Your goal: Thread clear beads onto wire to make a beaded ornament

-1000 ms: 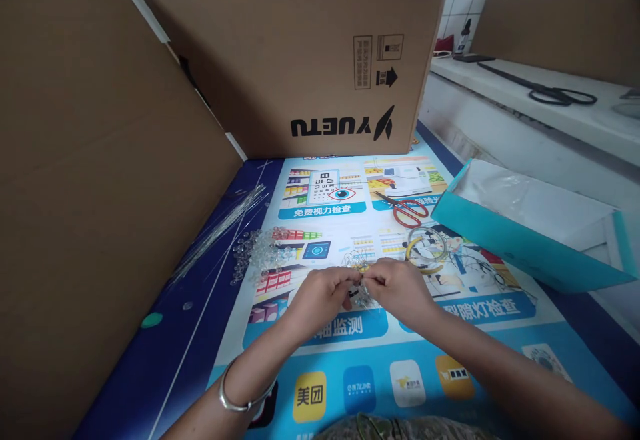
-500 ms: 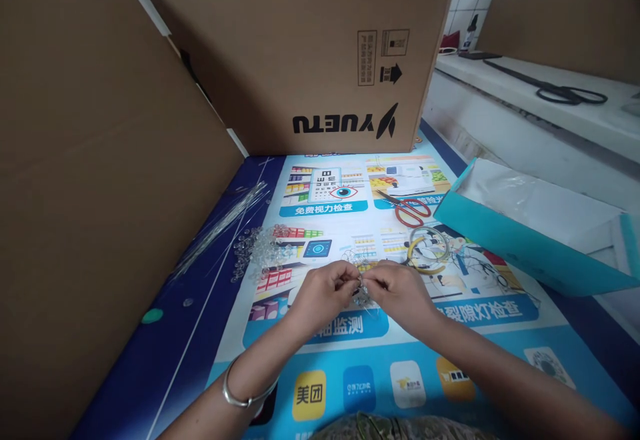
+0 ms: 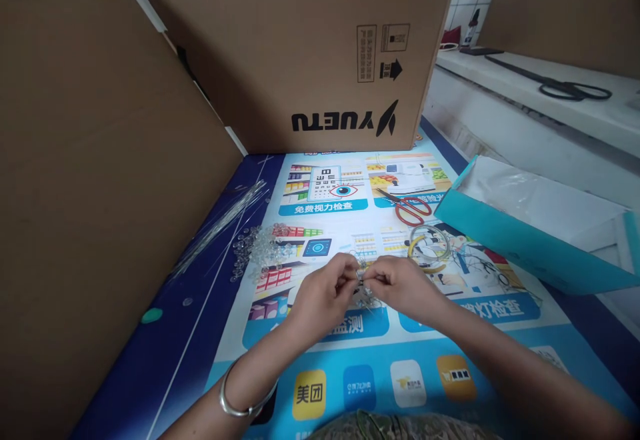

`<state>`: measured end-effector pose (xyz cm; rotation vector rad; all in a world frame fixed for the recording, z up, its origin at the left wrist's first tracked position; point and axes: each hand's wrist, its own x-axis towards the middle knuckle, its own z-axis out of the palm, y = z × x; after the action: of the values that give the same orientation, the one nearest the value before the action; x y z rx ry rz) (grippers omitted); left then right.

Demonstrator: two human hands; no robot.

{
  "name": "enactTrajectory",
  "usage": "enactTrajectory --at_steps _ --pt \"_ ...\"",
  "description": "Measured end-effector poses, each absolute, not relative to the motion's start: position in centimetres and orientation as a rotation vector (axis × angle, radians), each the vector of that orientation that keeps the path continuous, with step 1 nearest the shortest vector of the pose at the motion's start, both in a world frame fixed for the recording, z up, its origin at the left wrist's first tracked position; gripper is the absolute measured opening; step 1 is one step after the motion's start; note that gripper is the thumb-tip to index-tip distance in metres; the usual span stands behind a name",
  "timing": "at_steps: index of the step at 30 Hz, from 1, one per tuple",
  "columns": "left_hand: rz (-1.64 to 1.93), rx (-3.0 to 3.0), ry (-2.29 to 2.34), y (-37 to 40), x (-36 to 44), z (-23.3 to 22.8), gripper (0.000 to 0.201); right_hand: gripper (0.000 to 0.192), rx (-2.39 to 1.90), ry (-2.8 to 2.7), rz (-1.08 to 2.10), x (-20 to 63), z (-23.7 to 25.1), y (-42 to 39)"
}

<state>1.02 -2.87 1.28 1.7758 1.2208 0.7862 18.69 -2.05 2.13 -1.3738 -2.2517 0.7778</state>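
Centre of the frame: a small cluster of clear beads on wire (image 3: 364,288), pinched between the fingertips of my left hand (image 3: 325,293) and right hand (image 3: 404,288), raised just above the printed mat (image 3: 350,373). Loose clear beads (image 3: 260,250) lie left of it, within reach; red-handled scissors (image 3: 407,207) and a tape roll (image 3: 427,247) to the upper right.
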Motion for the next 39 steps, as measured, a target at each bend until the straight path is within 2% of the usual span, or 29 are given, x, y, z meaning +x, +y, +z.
enactTrajectory --at_steps 10,15,20,26,34,37,39 --pt "1.015 0.871 0.93 -1.5 0.2 1.9 0.022 0.01 -1.258 -2.188 0.892 18.6 2.0 -1.2" --pt "1.131 0.68 0.742 -1.9 0.3 2.2 0.022 0.006 -1.265 -1.986 1.237 18.9 0.9 -0.6" --pt "0.835 0.891 0.609 -2.5 0.6 1.6 0.016 0.004 -1.247 -1.619 1.609 19.4 1.6 0.0" --pt "0.603 1.332 0.691 -2.5 0.3 1.8 0.006 0.004 -1.204 -1.234 1.954 19.5 1.7 0.5" --pt "0.54 1.493 0.809 -2.0 -0.3 2.5 0.006 0.006 -1.098 -1.072 1.966 19.3 1.7 0.0" --pt "0.531 1.771 0.91 -2.1 -0.3 3.0 0.003 0.007 -1.034 -0.975 1.98 19.7 3.3 -0.1" --pt "0.496 1.978 0.953 -2.3 0.0 3.1 0.009 0.007 -1.014 -0.955 1.99 19.9 4.2 -0.2"
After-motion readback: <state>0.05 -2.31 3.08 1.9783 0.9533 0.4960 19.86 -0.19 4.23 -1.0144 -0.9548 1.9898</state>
